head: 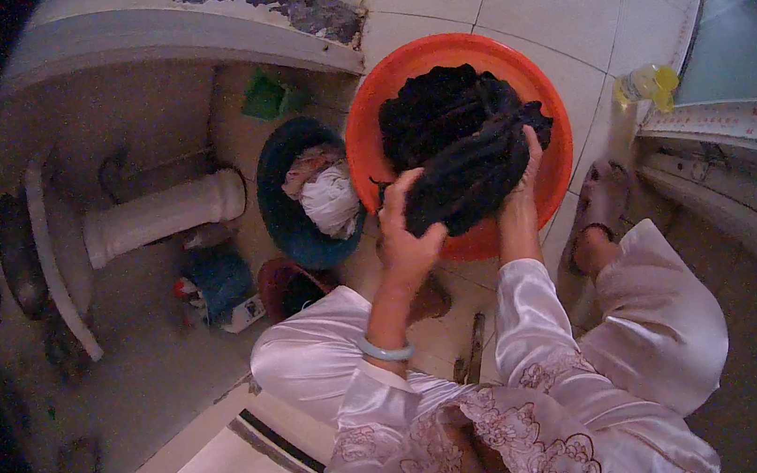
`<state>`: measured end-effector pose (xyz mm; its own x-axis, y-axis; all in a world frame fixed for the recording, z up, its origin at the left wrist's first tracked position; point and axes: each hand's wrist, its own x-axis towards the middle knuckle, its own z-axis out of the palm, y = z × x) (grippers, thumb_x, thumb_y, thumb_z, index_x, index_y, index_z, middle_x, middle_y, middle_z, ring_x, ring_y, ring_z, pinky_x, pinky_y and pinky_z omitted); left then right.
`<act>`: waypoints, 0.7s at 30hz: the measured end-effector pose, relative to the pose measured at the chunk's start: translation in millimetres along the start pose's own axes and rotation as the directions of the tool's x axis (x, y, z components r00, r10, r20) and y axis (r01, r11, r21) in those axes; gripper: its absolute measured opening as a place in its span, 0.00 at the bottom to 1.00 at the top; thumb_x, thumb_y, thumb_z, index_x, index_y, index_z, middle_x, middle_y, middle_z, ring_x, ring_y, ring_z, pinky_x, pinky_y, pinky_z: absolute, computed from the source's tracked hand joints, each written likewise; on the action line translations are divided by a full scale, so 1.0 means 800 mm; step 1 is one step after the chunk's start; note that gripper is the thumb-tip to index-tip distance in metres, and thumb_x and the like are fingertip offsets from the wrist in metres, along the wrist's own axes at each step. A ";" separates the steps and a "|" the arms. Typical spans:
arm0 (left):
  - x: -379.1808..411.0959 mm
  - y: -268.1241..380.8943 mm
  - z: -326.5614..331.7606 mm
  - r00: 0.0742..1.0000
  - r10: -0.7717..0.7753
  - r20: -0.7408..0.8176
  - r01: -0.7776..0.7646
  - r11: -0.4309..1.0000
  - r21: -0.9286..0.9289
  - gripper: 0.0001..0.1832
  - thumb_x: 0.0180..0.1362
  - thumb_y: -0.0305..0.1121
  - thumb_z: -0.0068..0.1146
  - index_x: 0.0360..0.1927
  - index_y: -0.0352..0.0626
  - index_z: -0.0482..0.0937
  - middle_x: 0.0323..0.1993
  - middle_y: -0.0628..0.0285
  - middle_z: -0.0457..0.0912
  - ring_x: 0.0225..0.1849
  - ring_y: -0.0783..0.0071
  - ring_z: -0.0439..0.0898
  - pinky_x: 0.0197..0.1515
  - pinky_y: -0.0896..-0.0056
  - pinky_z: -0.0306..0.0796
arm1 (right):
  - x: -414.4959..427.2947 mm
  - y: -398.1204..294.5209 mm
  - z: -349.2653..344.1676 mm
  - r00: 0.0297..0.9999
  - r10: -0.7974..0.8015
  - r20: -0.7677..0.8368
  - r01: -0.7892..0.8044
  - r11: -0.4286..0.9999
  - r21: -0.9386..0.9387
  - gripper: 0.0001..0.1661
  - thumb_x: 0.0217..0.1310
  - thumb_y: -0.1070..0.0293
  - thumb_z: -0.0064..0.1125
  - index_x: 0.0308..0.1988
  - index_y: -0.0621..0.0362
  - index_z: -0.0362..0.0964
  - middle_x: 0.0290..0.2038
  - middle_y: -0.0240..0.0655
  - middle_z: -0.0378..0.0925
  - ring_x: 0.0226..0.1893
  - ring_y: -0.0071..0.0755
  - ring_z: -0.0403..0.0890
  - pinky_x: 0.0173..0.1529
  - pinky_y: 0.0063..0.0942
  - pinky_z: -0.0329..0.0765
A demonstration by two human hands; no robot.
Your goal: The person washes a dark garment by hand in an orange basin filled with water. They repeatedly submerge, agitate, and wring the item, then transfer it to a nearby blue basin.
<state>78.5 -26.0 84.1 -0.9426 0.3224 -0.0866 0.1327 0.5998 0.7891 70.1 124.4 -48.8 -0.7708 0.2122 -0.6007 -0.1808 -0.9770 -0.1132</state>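
Note:
A wide orange plastic basin point(552, 169) stands on the tiled floor before me, with dark wet-looking cloth point(441, 112) heaped inside. Between both hands a bunched part of this dark cloth point(468, 186) is held over the basin's near half. My left hand point(409, 225) grips its left end, thumb and fingers spread around it. At the other end, my right hand point(527, 165) holds the cloth from the right and below, its fingers partly hidden. Whether the held bundle is separate from the heap I cannot tell.
Left of the orange basin, touching or nearly so, stands a dark teal basin point(274, 214) holding white cloth point(330, 203) and pinkish cloth. A reddish bucket point(275, 292), a white pedestal point(163, 217) and a green plastic container point(265, 96) lie further left. A yellowish clear bottle point(647, 86) is at right.

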 end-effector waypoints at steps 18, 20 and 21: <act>0.066 -0.010 0.116 0.994 0.094 -0.053 -0.047 0.819 0.571 0.10 0.45 0.38 0.62 0.22 0.45 0.74 0.32 0.61 0.75 0.41 0.58 0.73 0.41 0.61 0.66 | -0.004 0.071 -0.032 0.963 -0.216 0.164 0.257 0.918 -0.301 0.18 0.64 0.58 0.43 0.45 0.57 0.71 0.41 0.34 0.76 0.43 0.30 0.75 0.52 0.27 0.72; 0.124 -0.047 0.076 0.977 -0.170 -0.127 0.204 0.917 0.342 0.11 0.47 0.38 0.60 0.21 0.43 0.72 0.30 0.59 0.74 0.35 0.58 0.73 0.38 0.61 0.66 | -0.015 0.068 0.012 0.992 0.099 -0.082 -0.107 0.988 -0.113 0.17 0.63 0.58 0.43 0.43 0.57 0.72 0.39 0.33 0.77 0.39 0.28 0.78 0.47 0.28 0.76; 0.138 -0.058 0.053 0.947 -0.288 -0.146 0.301 0.951 0.076 0.12 0.49 0.38 0.60 0.20 0.42 0.71 0.29 0.57 0.74 0.31 0.57 0.73 0.36 0.61 0.66 | -0.029 0.069 0.037 0.985 0.169 -0.034 -0.168 0.985 0.035 0.17 0.61 0.58 0.47 0.43 0.57 0.72 0.38 0.33 0.77 0.36 0.29 0.79 0.42 0.29 0.77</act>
<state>-18.8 12.5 12.0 -0.9751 0.0257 -0.2201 -0.1340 0.7227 0.6780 59.8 66.1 -17.9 -0.7692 0.0429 -0.6375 -0.0698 -0.9974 0.0172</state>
